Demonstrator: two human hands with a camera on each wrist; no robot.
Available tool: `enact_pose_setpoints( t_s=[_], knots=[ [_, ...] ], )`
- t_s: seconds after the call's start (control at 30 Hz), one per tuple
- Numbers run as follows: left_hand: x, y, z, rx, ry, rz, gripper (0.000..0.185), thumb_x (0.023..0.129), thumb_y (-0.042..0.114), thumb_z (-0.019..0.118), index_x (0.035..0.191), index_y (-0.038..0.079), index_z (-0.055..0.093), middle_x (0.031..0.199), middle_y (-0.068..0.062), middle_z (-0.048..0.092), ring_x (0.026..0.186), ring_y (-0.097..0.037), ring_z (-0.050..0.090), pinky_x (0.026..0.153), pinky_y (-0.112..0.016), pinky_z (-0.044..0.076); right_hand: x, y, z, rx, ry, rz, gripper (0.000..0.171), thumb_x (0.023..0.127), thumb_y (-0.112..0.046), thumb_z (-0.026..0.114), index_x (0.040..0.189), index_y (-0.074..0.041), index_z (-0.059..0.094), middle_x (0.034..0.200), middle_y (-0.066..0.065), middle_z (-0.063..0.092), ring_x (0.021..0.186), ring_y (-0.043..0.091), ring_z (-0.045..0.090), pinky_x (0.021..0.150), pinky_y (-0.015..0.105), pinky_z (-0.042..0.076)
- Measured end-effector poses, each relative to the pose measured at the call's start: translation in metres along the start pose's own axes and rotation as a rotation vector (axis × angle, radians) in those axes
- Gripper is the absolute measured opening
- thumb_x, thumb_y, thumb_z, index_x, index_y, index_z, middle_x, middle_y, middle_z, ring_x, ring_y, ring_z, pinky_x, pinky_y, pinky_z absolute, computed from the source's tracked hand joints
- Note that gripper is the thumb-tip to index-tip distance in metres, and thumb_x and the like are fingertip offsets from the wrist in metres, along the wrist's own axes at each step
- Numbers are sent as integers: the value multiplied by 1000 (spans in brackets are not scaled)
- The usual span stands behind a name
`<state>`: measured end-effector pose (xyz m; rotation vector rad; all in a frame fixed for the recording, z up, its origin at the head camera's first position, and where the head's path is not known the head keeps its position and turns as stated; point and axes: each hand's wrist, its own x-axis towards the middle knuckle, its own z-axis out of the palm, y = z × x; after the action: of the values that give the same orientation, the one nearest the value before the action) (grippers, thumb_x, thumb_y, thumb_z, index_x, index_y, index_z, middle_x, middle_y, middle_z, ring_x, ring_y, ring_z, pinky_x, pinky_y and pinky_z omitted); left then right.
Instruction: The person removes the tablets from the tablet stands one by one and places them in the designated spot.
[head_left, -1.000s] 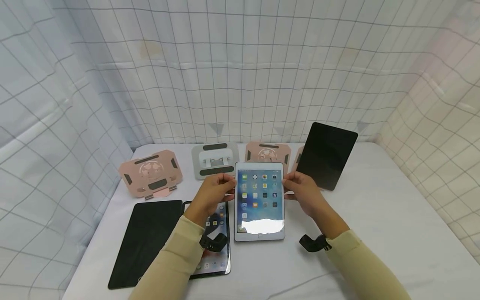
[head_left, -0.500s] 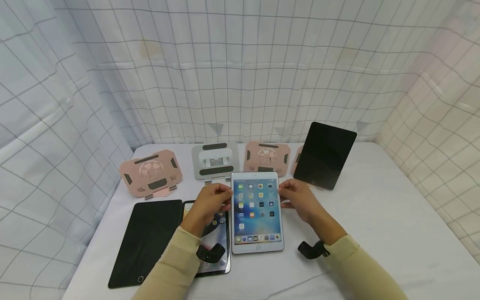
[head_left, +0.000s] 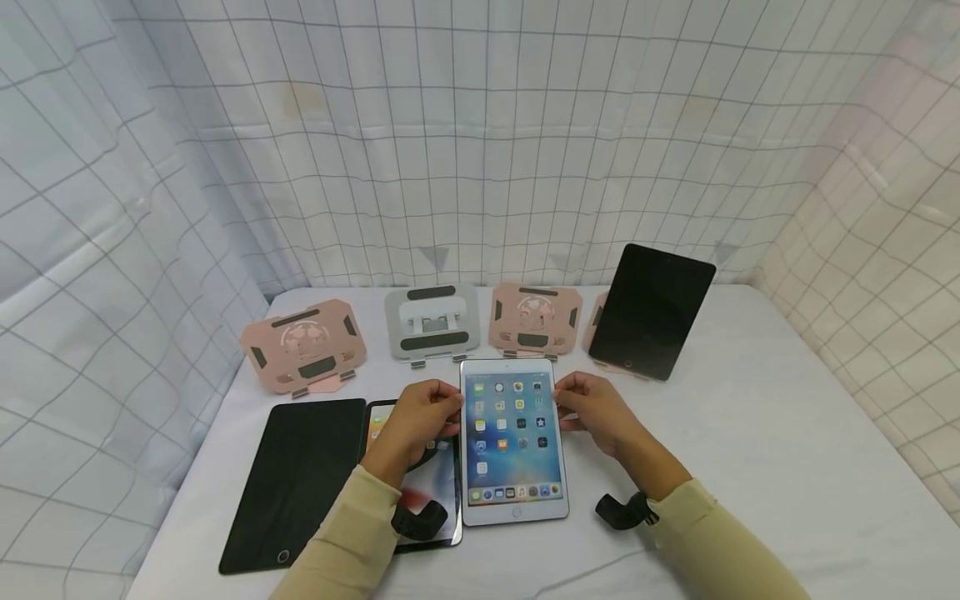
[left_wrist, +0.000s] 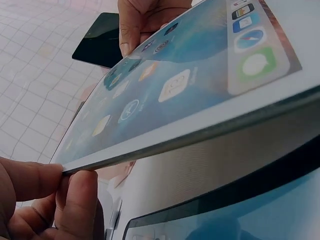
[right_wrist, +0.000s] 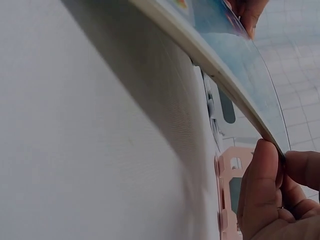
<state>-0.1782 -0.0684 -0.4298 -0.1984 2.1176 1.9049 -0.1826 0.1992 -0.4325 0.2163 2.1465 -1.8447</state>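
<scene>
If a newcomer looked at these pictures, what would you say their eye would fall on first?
Probably the white tablet with its lit screen, at the centre, its side edges pinched by the left hand and the right hand. Next might come the tilted black tablet at the back right of the white table. Farther left, a grey stand sits between two pink stands.

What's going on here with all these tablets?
A person's left hand and right hand pinch opposite sides of a lit white tablet; a gap shows beneath it. To the left, a black tablet and a second lit tablet lie on the table. At the right, a tilted dark tablet leans on a pink stand; three other stands hold none.
</scene>
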Motion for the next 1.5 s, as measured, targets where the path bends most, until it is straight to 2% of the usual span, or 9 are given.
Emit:
enact_pose_setpoints(
  t_s=[0.23, 0.47, 0.7, 0.9, 1.13, 1.27, 1.5],
  knots=[
    [-1, -3, -1, 30, -5, 7, 8, 98, 3, 59, 100, -4, 62, 84, -10, 59, 68, -16, 59, 61, -26, 57, 1, 6, 2, 3, -15, 6, 13, 99, -7, 58, 107, 2, 58, 90, 11, 61, 77, 20, 59, 61, 25, 56],
    [-4, -9, 3, 61, -2, -30, 7, 97, 3, 60, 99, -3, 63, 83, -10, 60, 66, -15, 59, 58, -24, 55, 2, 12, 0, -7, -38, 28, 12, 99, -6, 58, 106, 3, 58, 89, 12, 61, 74, 19, 60, 60, 26, 56],
    [-4, -16, 6, 78, 16, -22, 8, 96, 2, 59, 100, -4, 62, 86, -11, 60, 63, -13, 58, 59, -24, 55, 3, 15, 0, -40, -54, 27, 12, 98, -6, 58, 106, 3, 58, 89, 12, 62, 73, 19, 60, 60, 26, 56],
    [-3, -18, 7, 166, 35, -22, 7, 97, 4, 59, 99, -2, 63, 86, -10, 60, 69, -15, 59, 60, -25, 55, 7, 15, 1, -102, -57, 28, 10, 98, -5, 58, 104, 3, 59, 87, 13, 62, 70, 19, 59, 61, 26, 55],
    [-3, -17, 7, 215, 58, -5, 7, 95, 3, 60, 97, -2, 64, 85, -10, 61, 65, -13, 59, 58, -24, 54, 14, 16, 2, -166, -48, 33, 10, 97, -5, 60, 103, 3, 61, 83, 13, 62, 67, 18, 59, 61, 26, 55],
    [-3, -17, 7, 239, 69, 19, 7, 93, 3, 61, 94, -2, 65, 79, -9, 62, 63, -13, 57, 57, -24, 52, 15, 16, 3, -187, -41, 41, 10, 97, -6, 61, 102, 3, 61, 82, 12, 62, 67, 18, 59, 61, 26, 55],
    [-1, -17, 6, 348, 90, 60, 7, 91, 4, 62, 88, 0, 66, 71, -5, 61, 61, -13, 58, 57, -25, 52, 13, 12, 5, -233, -41, 32, 9, 97, -6, 61, 99, 3, 62, 79, 12, 62, 65, 17, 58, 59, 25, 53]
  ],
)
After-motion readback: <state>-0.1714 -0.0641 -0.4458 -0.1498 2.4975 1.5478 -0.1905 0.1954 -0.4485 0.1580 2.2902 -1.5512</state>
